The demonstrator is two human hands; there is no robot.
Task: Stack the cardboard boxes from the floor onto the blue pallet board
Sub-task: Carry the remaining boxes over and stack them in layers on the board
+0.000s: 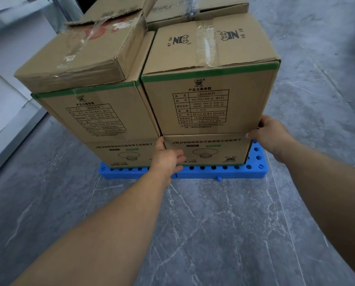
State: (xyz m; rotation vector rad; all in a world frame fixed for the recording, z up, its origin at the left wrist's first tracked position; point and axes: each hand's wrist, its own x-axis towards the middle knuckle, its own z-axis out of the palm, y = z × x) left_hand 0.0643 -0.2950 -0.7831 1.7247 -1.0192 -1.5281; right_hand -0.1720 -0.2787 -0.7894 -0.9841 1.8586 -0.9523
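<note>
Several brown cardboard boxes stand stacked on the blue pallet board (201, 174). The upper right box (209, 83), with a green band and a printed table, rests on a lower box (207, 149). My left hand (166, 157) touches its lower left corner with the fingers spread over the lower box's face. My right hand (269, 135) grips its lower right corner. To the left stands a matching green-banded box (98, 114), topped by a smaller taped box (86, 52).
More boxes (195, 11) stand behind the front row. A grey marbled floor (213, 223) spreads in front and to the right. A white wall or panel (9, 79) runs along the left side, close to the stack.
</note>
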